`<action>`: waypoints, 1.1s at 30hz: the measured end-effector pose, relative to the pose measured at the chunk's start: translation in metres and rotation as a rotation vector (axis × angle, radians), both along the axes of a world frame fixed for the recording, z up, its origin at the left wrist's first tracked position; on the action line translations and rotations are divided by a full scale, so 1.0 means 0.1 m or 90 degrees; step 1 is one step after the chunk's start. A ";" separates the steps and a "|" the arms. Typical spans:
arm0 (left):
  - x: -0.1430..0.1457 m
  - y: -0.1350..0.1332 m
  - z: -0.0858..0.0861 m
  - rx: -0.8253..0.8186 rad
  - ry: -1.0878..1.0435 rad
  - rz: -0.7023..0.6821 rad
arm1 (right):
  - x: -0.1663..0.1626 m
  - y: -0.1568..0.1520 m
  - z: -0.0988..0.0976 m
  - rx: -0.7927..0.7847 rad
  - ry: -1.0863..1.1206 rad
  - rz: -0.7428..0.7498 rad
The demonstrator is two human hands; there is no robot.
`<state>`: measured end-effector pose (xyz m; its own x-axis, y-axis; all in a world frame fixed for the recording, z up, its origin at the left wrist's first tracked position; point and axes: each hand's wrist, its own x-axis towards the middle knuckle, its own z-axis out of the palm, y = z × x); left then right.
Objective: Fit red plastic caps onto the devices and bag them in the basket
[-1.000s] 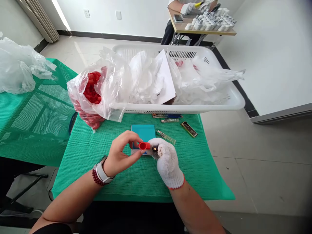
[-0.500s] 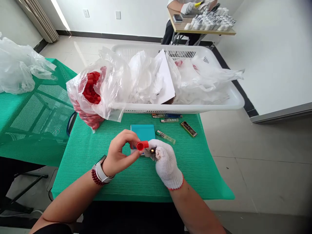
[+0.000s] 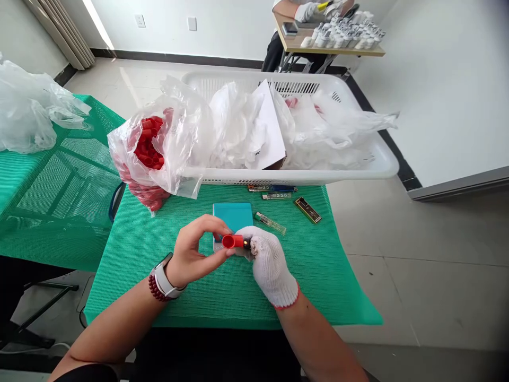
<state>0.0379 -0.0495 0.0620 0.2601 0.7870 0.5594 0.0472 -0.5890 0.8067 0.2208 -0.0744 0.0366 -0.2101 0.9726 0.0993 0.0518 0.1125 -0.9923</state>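
Between the bare thumb and fingers of my left hand is a short red pipe fitting, its round opening facing me. My right hand, in a white knitted glove with a dirty fingertip, is closed on a small dark tool with a brass-coloured spot. Most of the tool is hidden by the glove. Its visible end meets the right side of the fitting. Beneath both hands lies a flat teal-topped box with a grey lower edge. A clear plastic bag full of red fittings leans at the back left.
A white plastic basket with clear bags and a white card stands behind the green mesh-covered table. A slim clear case and a dark narrow pack lie right of the box. A co-worker's gloved hand is beyond.
The red fitting and the dark tool have come together; a small gap showed between them before. My gloved hand has shifted slightly left.
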 end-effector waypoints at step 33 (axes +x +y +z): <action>0.00 0.00 -0.01 -0.001 0.044 0.042 | -0.01 0.01 -0.01 -0.028 0.010 -0.041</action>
<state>0.0383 -0.0500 0.0613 0.2457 0.8050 0.5400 0.1417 -0.5809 0.8015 0.2200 -0.0738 0.0358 -0.1461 0.9875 0.0594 0.0418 0.0662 -0.9969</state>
